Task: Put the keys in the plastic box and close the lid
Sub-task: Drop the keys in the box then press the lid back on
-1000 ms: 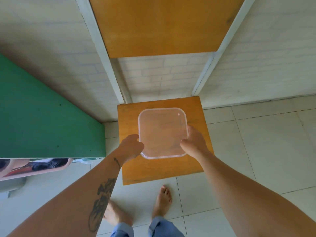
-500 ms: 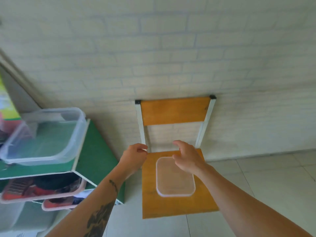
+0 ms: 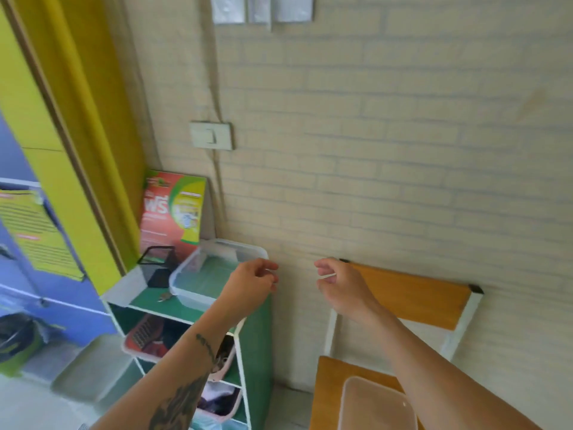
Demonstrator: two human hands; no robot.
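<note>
while both hands' fingers curl loosely, holding nothing, plastic box [image 3: 204,279] sits open; keys [image 3: 163,296] beside it

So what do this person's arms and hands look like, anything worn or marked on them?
Both forearms are bare: no sleeves, gloves, watch or rings show. The left forearm carries dark tattoos, a small one near the wrist and a larger one lower down. The left hand and right hand are unmarked.

shelf unit [image 3: 192,308]: left, against wall
plastic box [image 3: 214,274]: on shelf top, right part
keys [image 3: 163,296]: on shelf top, just left of box front
mesh holder [image 3: 158,268]: left of box, w/ a carton [image 3: 173,212] behind
chair [image 3: 412,293]: right of shelf, back to wall
lid [image 3: 375,408]: on chair seat
hands: left hand [image 3: 251,287] before box; right hand [image 3: 341,290] before chair back, apart
</note>
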